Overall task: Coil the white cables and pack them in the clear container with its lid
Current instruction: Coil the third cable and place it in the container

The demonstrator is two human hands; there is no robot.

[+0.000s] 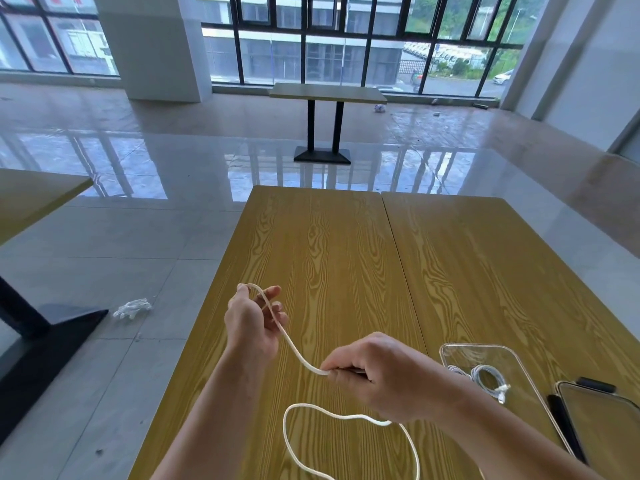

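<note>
From the head camera I look down at a yellow wood-grain worktop (332, 258) made of two panels pushed together. My left hand (251, 318) is raised above it, fingers (273, 292) loosely curled, with a flat white braided cable (294, 348) looped over the forefinger and running across the palm. From there the cable dips to my right hand (377, 372), whose fingers are curled tight and pinch it against the thumb. Below that hand the rest of the cable hangs and lies in a wide loose loop on the worktop, running out of the bottom edge of the view. Just to the right of my right wrist lies a clear rounded-rectangle plastic container (512, 358), flat on the worktop, with a thin white coiled charging cable (488, 377) resting inside it, its plug end showing. Near the container's right side lies a clear lid with a dark rim (602, 420); I cannot tell whether they touch. On the grey tiled floor (104, 244) to the left lies a crumpled white glove (133, 308), beside the black foot of another table (52, 337).
</note>
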